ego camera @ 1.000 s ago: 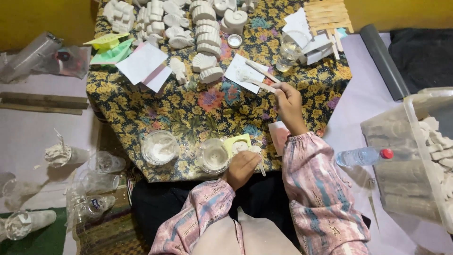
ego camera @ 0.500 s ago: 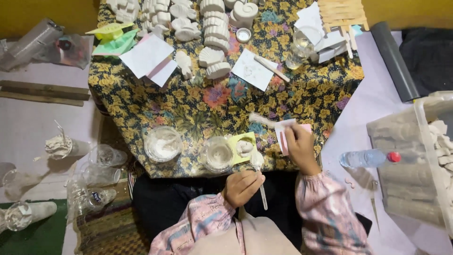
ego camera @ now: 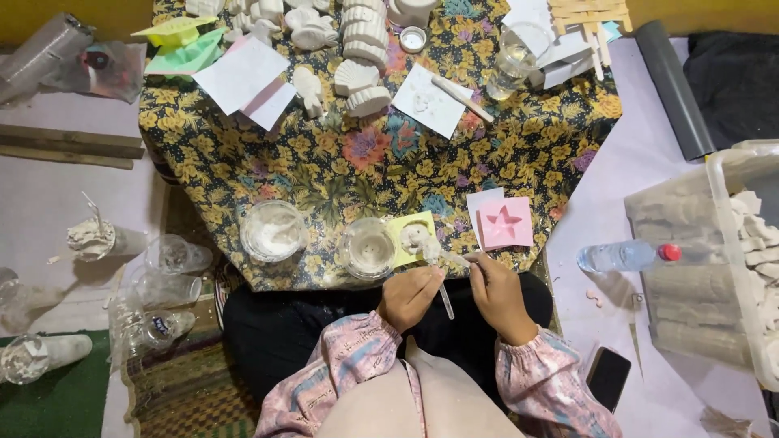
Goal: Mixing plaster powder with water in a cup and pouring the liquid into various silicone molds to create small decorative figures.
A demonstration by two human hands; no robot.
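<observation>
My left hand (ego camera: 410, 296) and my right hand (ego camera: 497, 296) meet over my lap at the near edge of the floral-clothed table (ego camera: 341, 170). The left hand grips a thin white stick (ego camera: 445, 303) that points down. The right hand holds another thin stick (ego camera: 451, 259), whose tip reaches a yellow mould (ego camera: 403, 253) with a small white plaster piece (ego camera: 416, 238) on it. A pink star mould (ego camera: 505, 223) lies just right of it. Two clear bowls stand to the left, one empty-looking (ego camera: 367, 247), one with white powder (ego camera: 273, 231).
White plaster shell casts (ego camera: 357, 77), paper sheets (ego camera: 243, 73) and a glass (ego camera: 515, 61) sit at the table's far side. Right: a red-capped water bottle (ego camera: 625, 255), a clear bin (ego camera: 718, 186) of plaster pieces, a phone (ego camera: 608, 377), a grey pipe (ego camera: 669, 89). Left: plastic cups (ego camera: 174, 255).
My right hand came back from the paper sheet at the table's far side to the near edge, bringing a stick with it. It now sits beside my left hand.
</observation>
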